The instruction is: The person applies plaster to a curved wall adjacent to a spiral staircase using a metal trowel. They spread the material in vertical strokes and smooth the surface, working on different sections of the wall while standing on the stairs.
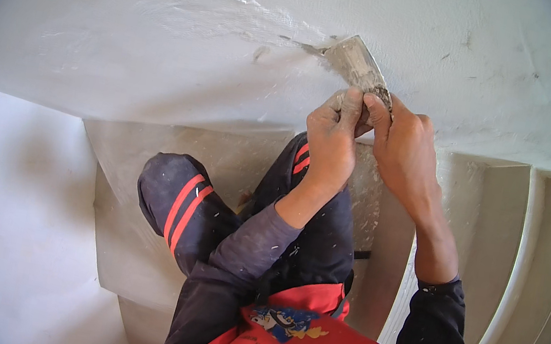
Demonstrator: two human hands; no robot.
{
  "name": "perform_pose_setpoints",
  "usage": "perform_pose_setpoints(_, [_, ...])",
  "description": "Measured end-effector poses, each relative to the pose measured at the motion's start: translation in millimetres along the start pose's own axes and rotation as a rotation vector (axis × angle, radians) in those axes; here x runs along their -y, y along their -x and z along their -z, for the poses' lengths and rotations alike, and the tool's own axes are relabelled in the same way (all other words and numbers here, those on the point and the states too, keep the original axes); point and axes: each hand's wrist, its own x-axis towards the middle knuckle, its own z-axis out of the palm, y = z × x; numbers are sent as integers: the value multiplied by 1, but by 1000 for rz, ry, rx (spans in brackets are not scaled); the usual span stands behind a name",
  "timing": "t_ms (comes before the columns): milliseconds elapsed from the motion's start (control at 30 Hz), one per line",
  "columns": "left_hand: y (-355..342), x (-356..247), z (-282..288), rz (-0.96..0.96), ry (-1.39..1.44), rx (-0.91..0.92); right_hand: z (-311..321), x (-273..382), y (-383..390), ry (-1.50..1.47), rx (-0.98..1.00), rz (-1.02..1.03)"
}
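Note:
A putty knife (354,60) with a wide, smeared metal blade points up and left in front of the white wall. My right hand (406,146) is closed around its lower end, thumb on top. Close beside it, my left hand (333,138) has its fingers curled and its thumb against the base of the blade; that hand is dusty with pale residue. Most of the handle is hidden between both hands. Left of the blade, a rough patch of white filler (221,13) shows on the wall, with a dark streak (303,45) reaching toward the blade's corner.
The wall (521,74) spans the far side, and a second white wall (14,181) stands at left. Stair steps (497,229) descend along the right. My bent legs in dark trousers with red stripes (183,208) rest on a dusty landing (121,234).

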Motion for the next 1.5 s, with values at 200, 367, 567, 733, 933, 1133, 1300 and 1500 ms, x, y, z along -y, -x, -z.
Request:
perform_pose_setpoints(200, [-4, 5, -14, 48, -38, -8, 6, -11, -7, -13, -12, 58])
perform_pose_setpoints(367, [-7, -12, -1, 3, -9, -14, -1, -3, -4, 131, 21, 143])
perform_pose_setpoints(567, [-12, -14, -2, -43, -101, -92, 1, 3, -16, 152, 84, 200])
perform_pose_setpoints(733, [-8, -23, 7, -18, -95, -51, -2, 13, -15, 165, 126, 251])
perform_pose_setpoints(933, [-15, -7, -1, 43, -36, -4, 4, 1, -17, 107, 78, 19])
perform_pose_setpoints(1133, [-9, -3, -7, 113, -105, 39, 8, 7, -8, 30, 16, -1])
perform_pose_setpoints(1300, [-5, -14, 1, 51, -76, -29, -4, 16, -4, 72, 1, -55])
perform_pose_setpoints(1500, [-6, -12, -2, 6, -110, -36, -4, 6, -10, 96, 33, -38])
